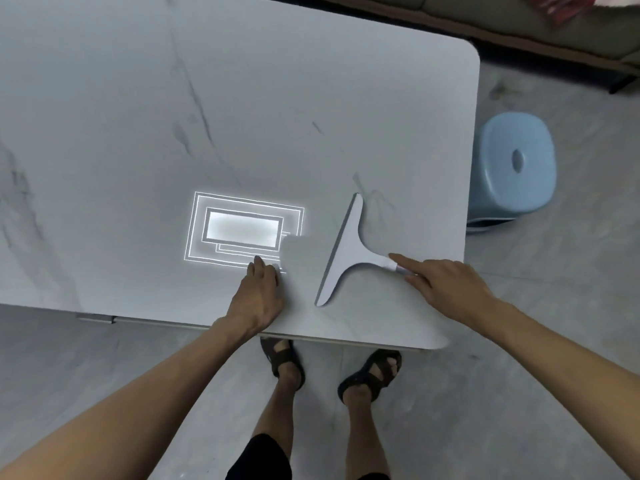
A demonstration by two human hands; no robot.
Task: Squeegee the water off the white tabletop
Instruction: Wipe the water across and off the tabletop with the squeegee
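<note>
The wiping looked not yet begun: the white T-shaped squeegee (346, 251) lay flat near the front right corner of the white tabletop (242, 98). The right hand (446, 285) stretched its index finger onto the handle's end, though whether the other fingers pinched it could not be told. The left hand (258, 296) rested on the tabletop just left of the blade, loosely bent and holding nothing; no water showed plainly on the grey-veined surface, so every stroke seemed left to do.
</note>
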